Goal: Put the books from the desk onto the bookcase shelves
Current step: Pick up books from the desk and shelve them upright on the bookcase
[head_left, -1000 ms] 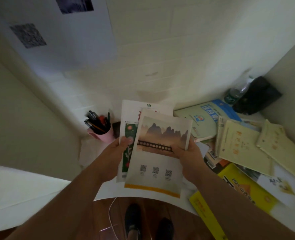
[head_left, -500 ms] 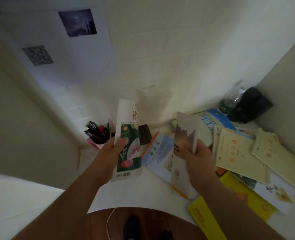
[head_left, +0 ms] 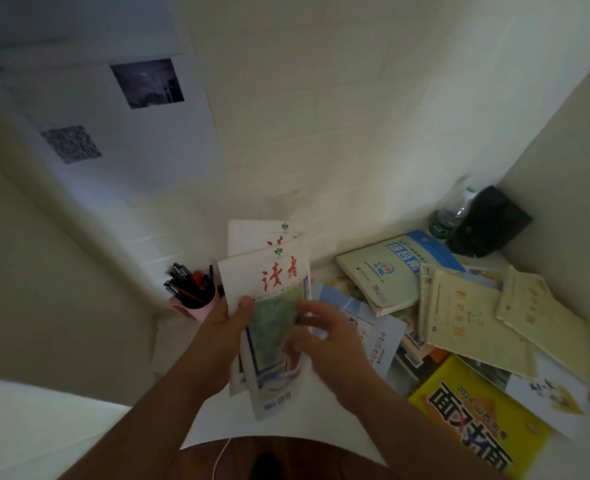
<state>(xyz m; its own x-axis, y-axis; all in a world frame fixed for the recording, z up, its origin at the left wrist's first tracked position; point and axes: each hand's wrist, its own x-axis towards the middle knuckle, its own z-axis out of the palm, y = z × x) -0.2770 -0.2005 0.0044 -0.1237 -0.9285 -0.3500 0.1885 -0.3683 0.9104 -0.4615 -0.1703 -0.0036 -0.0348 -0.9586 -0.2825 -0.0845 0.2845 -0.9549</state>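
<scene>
My left hand (head_left: 225, 327) grips two thin white magazines (head_left: 269, 282) with red characters, stacked one on the other and held upright above the white desk (head_left: 286, 424). The thumb presses on the front cover. My right hand (head_left: 324, 337) is blurred, its fingers spread against the right edge of the front magazine. Whether it grips is unclear. More books lie piled on the desk to the right: a pale green book (head_left: 380, 275), cream booklets (head_left: 470, 317), a yellow book (head_left: 477, 410) and a light blue booklet (head_left: 366, 327). No bookcase is in view.
A pink cup of pens (head_left: 191, 296) stands at the desk's back left. A plastic bottle (head_left: 451, 216) and a black pouch (head_left: 491, 223) sit in the back right corner. A wall sheet with dark prints (head_left: 113, 116) hangs upper left. Walls close both sides.
The two magazines, held apart one in each hand half a second ago, are now stacked in my left hand. The right-hand one was flipped to show its front cover.
</scene>
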